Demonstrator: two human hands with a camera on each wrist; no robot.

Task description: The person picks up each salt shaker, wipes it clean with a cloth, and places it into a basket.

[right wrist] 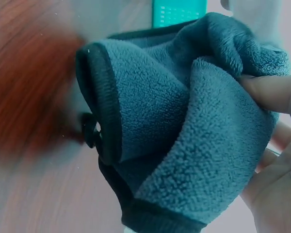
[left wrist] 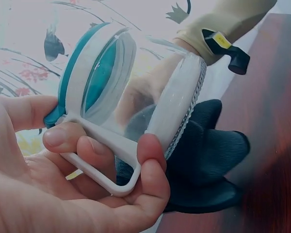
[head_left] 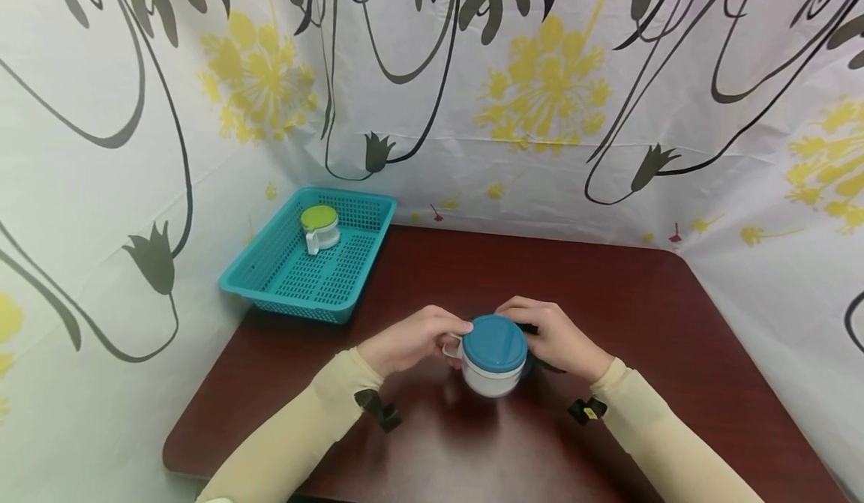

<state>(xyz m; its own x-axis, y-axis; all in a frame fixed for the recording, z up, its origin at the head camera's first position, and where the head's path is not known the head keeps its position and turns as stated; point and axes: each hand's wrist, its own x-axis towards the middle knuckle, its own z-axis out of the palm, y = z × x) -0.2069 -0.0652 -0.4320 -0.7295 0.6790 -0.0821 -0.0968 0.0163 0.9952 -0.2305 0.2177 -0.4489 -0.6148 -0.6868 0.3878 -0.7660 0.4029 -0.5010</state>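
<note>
A clear jar (head_left: 493, 384) with a blue lid (head_left: 496, 343) and white handle is held above the table in front of me. My left hand (head_left: 421, 338) grips it by the handle (left wrist: 121, 188), the thumb near the lid's edge. On the other side my right hand (head_left: 556, 338) holds a bunched dark blue-grey cloth (right wrist: 218, 141) beside the jar. In the left wrist view, the cloth (left wrist: 208, 160) shows behind the jar's base. Whether it touches the glass I cannot tell. Some right-hand fingers are hidden behind the cloth.
A turquoise plastic basket (head_left: 364, 263) stands at the table's back left corner. Inside it is a similar white-handled jar with a green lid (head_left: 319, 217). The dark red table (head_left: 607, 293) meets a patterned white curtain (head_left: 432, 91) at the back.
</note>
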